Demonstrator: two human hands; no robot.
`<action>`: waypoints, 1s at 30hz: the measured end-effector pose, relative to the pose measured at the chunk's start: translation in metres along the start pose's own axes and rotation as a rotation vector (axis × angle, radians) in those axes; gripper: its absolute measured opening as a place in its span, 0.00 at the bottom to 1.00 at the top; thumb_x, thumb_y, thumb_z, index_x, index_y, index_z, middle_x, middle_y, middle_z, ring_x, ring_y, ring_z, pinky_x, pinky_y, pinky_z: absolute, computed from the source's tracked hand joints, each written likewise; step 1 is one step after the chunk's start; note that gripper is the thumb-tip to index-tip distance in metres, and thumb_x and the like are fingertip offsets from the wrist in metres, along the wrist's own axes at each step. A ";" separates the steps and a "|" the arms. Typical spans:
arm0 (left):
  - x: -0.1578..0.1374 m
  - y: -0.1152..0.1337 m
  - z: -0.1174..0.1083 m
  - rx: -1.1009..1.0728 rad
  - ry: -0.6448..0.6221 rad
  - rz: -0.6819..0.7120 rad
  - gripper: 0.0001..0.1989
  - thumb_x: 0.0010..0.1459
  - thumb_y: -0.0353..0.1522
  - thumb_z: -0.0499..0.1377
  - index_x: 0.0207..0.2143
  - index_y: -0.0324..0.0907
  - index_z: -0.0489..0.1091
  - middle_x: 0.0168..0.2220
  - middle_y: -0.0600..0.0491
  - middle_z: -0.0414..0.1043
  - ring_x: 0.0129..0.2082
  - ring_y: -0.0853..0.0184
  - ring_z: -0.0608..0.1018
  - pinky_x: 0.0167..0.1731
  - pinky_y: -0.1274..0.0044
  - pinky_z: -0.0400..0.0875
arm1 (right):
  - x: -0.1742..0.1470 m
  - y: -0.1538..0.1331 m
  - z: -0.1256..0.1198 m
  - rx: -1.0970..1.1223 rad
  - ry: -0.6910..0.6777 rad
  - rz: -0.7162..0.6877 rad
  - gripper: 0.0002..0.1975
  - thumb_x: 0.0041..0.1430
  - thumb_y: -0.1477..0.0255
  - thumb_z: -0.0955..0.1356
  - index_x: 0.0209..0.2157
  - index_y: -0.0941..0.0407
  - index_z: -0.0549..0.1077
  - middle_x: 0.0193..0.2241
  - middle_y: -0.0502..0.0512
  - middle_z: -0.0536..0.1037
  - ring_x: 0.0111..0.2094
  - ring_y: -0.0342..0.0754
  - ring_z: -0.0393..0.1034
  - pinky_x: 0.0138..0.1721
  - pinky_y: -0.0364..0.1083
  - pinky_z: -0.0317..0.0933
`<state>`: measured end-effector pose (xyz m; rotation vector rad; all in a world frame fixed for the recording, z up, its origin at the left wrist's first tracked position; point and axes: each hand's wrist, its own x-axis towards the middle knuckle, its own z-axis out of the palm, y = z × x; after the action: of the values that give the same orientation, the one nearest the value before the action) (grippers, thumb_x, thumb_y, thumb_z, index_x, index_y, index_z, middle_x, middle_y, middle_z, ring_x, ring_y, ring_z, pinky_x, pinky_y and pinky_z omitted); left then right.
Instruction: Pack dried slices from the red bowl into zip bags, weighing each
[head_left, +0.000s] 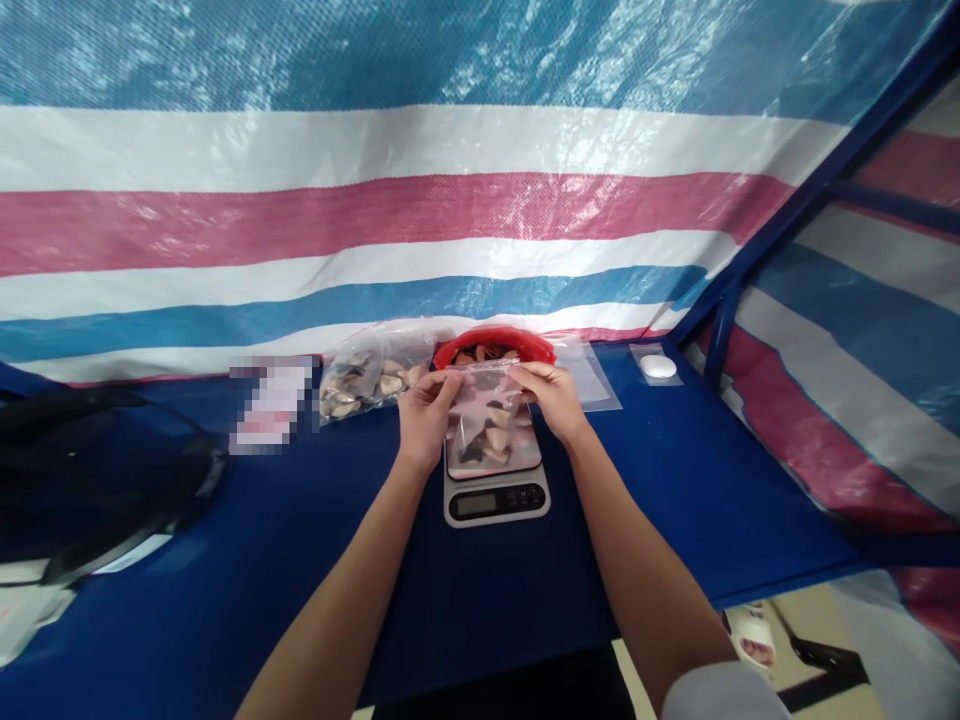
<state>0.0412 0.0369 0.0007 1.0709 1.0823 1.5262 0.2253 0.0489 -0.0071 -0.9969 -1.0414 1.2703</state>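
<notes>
Both hands pinch the top edge of a small clear plastic bag (484, 410), one at each upper corner. My left hand (427, 415) is closed on its left corner, and my right hand (551, 395) is closed on its right corner. Pale and dark slices lie in the bag's lower part. Beneath the bag is a white digital kitchen scale (496, 515) with a dark display and buttons at its front; I cannot tell whether the bag rests on it. Just behind my hands a red bag (536, 345) stands open, with brownish pieces inside.
A larger clear bag of slices (367, 375) lies left of the red bag. Flat clear bags (596, 380) and a white oval object (658, 367) are to the right. A black bag (97, 470) sits at left on the blue table (300, 580). Striped sheeting (375, 210) hangs behind.
</notes>
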 end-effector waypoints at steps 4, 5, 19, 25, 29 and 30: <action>0.000 0.002 -0.006 0.089 -0.001 0.057 0.16 0.49 0.45 0.70 0.29 0.40 0.80 0.29 0.51 0.80 0.29 0.66 0.79 0.32 0.76 0.74 | -0.003 0.000 0.002 0.028 0.021 -0.006 0.17 0.43 0.57 0.79 0.30 0.55 0.83 0.27 0.52 0.83 0.29 0.49 0.78 0.32 0.47 0.75; 0.000 0.002 -0.007 0.103 0.003 0.051 0.16 0.48 0.44 0.71 0.29 0.39 0.81 0.29 0.51 0.80 0.28 0.67 0.78 0.31 0.77 0.74 | -0.003 0.001 0.003 0.036 0.027 -0.010 0.16 0.43 0.57 0.79 0.30 0.55 0.83 0.26 0.51 0.83 0.29 0.48 0.77 0.32 0.47 0.75; -0.001 -0.003 -0.013 0.026 -0.012 0.049 0.13 0.47 0.40 0.72 0.28 0.39 0.80 0.26 0.53 0.78 0.24 0.71 0.75 0.26 0.80 0.71 | -0.010 0.001 0.007 0.007 0.111 -0.057 0.17 0.43 0.56 0.78 0.28 0.54 0.82 0.25 0.51 0.82 0.27 0.48 0.76 0.30 0.47 0.72; -0.002 -0.005 -0.013 0.062 -0.030 0.112 0.11 0.49 0.39 0.70 0.28 0.40 0.79 0.27 0.52 0.79 0.27 0.69 0.78 0.27 0.79 0.72 | -0.011 0.000 0.011 -0.053 0.063 -0.128 0.16 0.44 0.56 0.78 0.26 0.54 0.81 0.26 0.51 0.82 0.29 0.48 0.77 0.36 0.47 0.73; -0.004 -0.003 -0.012 0.059 -0.011 0.080 0.12 0.48 0.40 0.70 0.28 0.40 0.79 0.27 0.53 0.79 0.26 0.69 0.78 0.25 0.79 0.72 | -0.011 0.002 0.010 -0.060 0.086 -0.137 0.15 0.44 0.57 0.78 0.26 0.54 0.82 0.25 0.51 0.82 0.27 0.48 0.76 0.34 0.48 0.73; -0.005 -0.002 -0.011 0.059 -0.010 0.057 0.13 0.47 0.41 0.71 0.28 0.40 0.79 0.27 0.52 0.80 0.25 0.69 0.78 0.24 0.79 0.72 | -0.011 0.003 0.010 -0.063 0.088 -0.137 0.15 0.45 0.57 0.78 0.26 0.54 0.82 0.25 0.51 0.82 0.28 0.49 0.76 0.34 0.48 0.73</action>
<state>0.0316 0.0309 -0.0046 1.1576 1.1043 1.5405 0.2149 0.0383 -0.0082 -1.0029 -1.0685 1.0791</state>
